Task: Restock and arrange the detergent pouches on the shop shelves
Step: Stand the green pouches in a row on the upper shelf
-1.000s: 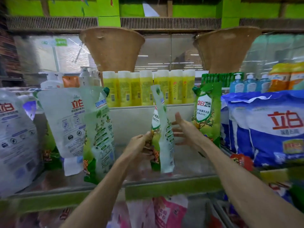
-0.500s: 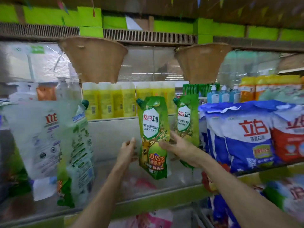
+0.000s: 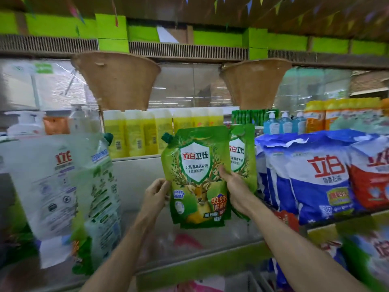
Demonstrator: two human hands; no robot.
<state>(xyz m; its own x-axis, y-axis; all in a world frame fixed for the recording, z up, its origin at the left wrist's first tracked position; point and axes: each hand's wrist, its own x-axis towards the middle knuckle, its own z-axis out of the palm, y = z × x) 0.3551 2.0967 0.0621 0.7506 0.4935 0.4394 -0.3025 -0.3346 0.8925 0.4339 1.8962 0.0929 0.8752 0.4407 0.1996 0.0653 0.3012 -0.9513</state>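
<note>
A green detergent pouch [image 3: 195, 178] is held upright, label facing near, over the open middle of the shelf [image 3: 200, 268]. Its left edge is pinched by the left hand [image 3: 156, 193], and its right edge is gripped by the right hand [image 3: 235, 192], with the thumb laid on the front. Whether its base touches the shelf cannot be told. A second green pouch [image 3: 244, 157] stands just behind it to the right, partly covered, beside the blue detergent bags [image 3: 311, 175].

If the pouch is let go before its base is settled flat, a forward slump over the shelf lip is likely, since soft pouches sag. The second pouch could be knocked askew by the right hand as it is drawn out. The pale pouches [image 3: 52, 180] at the left, already leaning, could be toppled if brushed.
</note>
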